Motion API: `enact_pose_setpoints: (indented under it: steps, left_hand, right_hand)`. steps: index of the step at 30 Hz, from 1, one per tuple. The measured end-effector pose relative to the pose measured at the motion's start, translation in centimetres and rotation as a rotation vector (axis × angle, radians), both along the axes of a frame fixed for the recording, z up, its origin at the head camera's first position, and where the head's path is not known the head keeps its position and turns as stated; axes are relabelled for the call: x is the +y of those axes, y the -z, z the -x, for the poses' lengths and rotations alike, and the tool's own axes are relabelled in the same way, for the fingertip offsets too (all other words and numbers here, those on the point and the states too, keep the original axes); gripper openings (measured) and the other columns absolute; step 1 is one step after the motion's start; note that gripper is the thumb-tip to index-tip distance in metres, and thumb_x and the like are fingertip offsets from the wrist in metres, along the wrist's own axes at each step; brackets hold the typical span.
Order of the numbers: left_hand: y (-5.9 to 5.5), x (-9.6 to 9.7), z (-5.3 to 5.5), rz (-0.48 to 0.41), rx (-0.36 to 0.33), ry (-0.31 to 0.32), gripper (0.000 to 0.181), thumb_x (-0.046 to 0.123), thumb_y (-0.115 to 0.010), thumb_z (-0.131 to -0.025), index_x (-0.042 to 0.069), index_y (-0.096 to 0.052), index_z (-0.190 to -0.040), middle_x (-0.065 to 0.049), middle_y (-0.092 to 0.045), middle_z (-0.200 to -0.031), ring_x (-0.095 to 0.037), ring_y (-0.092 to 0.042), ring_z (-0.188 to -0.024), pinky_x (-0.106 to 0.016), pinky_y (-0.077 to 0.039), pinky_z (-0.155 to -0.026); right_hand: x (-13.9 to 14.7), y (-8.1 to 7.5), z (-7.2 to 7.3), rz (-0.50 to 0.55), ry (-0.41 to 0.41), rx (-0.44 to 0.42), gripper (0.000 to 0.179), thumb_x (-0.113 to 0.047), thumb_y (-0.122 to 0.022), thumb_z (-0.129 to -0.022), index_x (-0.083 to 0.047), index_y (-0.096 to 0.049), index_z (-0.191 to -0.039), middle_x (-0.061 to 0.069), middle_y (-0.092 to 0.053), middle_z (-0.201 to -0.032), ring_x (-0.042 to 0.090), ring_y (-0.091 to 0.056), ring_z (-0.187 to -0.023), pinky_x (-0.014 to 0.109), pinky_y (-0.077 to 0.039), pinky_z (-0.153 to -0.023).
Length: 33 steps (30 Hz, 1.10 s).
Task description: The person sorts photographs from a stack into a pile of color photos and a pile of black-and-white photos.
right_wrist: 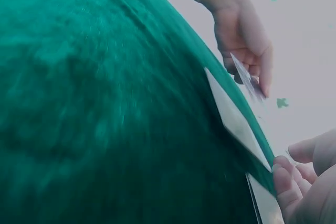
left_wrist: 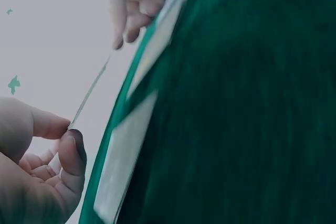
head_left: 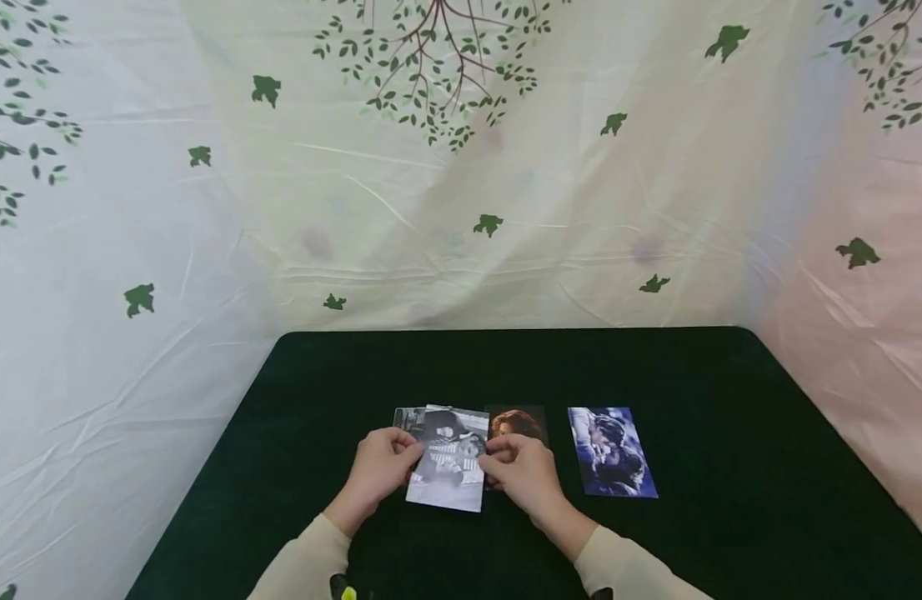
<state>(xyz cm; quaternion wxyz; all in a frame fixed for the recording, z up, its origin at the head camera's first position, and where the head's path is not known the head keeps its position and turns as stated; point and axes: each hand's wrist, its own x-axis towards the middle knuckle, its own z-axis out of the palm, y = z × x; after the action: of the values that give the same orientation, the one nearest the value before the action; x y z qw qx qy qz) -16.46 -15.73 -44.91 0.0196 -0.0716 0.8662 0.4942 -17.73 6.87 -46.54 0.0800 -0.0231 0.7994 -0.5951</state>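
A black-and-white photo print point(head_left: 448, 467) is held above the table between both hands. My left hand point(head_left: 378, 467) pinches its left edge between thumb and fingers, and my right hand point(head_left: 524, 475) pinches the right edge. In the left wrist view the print point(left_wrist: 90, 94) shows almost edge-on, raised off the cloth. Behind it lie a dark greyish print point(head_left: 408, 417), mostly covered, and a print with a red-haired figure point(head_left: 517, 419), partly hidden by the right hand. A blue-toned print point(head_left: 613, 452) lies uncovered to the right.
A dark green cloth point(head_left: 341, 367) covers the table, whose far corners are rounded. Pale fabric walls point(head_left: 536, 275) with printed leaves and green bird shapes stand behind and at both sides.
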Motion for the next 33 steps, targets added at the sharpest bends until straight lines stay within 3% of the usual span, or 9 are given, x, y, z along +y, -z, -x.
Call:
enact_pose_setpoints:
  steps: [6, 12, 17, 25, 33]
  left_hand:
    - [0.0, -3.3, 0.2, 0.094, -0.039, -0.033, 0.011, 0.019, -0.068, -0.089, 0.008, -0.068, -0.086, -0.003, -0.059, -0.063, -0.017, -0.055, -0.055, -0.03, -0.043, -0.049]
    - [0.0, -5.1, 1.3, 0.148, -0.04, -0.024, 0.011, 0.017, -0.069, -0.088, 0.008, -0.07, -0.083, -0.004, -0.059, -0.066, -0.017, -0.055, -0.057, -0.031, -0.044, -0.052]
    - [0.1, -5.4, 2.1, 0.173, -0.059, -0.03, 0.013, 0.018, -0.068, -0.088, 0.007, -0.071, -0.082, -0.004, -0.06, -0.071, -0.017, -0.055, -0.059, -0.03, -0.043, -0.053]
    - [0.6, -5.3, 2.4, 0.185, -0.107, -0.022, 0.013, 0.02, -0.069, -0.088, 0.009, -0.072, -0.082, -0.003, -0.061, -0.072, -0.016, -0.055, -0.059, -0.03, -0.044, -0.054]
    - [0.9, -5.0, 2.5, 0.198, -0.116, -0.026, 0.012, 0.021, -0.071, -0.087, 0.01, -0.072, -0.082, -0.003, -0.061, -0.071, -0.017, -0.055, -0.059, -0.03, -0.044, -0.053]
  right_hand:
    - [-3.4, -0.3, 0.7, -0.094, -0.063, 0.08, 0.018, -0.014, -0.074, -0.083, -0.006, -0.068, -0.098, -0.003, -0.067, -0.071, 0.011, -0.064, -0.06, 0.028, -0.053, -0.056]
    - [-5.8, -0.3, 2.1, -0.23, -0.043, 0.13, 0.014, -0.012, -0.073, -0.081, -0.005, -0.068, -0.093, -0.005, -0.064, -0.065, 0.009, -0.059, -0.054, 0.027, -0.048, -0.051]
    - [-6.6, -0.4, 2.8, -0.307, -0.021, 0.136, 0.009, -0.014, -0.074, -0.081, -0.009, -0.068, -0.086, -0.004, -0.063, -0.069, 0.009, -0.057, -0.058, 0.027, -0.047, -0.054]
    - [-6.8, -0.2, 3.4, -0.354, 0.01, 0.16, 0.008, -0.015, -0.075, -0.08, -0.01, -0.068, -0.08, -0.004, -0.063, -0.068, 0.009, -0.056, -0.06, 0.028, -0.047, -0.056]
    - [-6.7, 0.3, 3.4, -0.349, 0.022, 0.104, 0.008, -0.014, -0.075, -0.081, -0.009, -0.069, -0.08, -0.002, -0.061, -0.069, 0.012, -0.056, -0.06, 0.028, -0.047, -0.055]
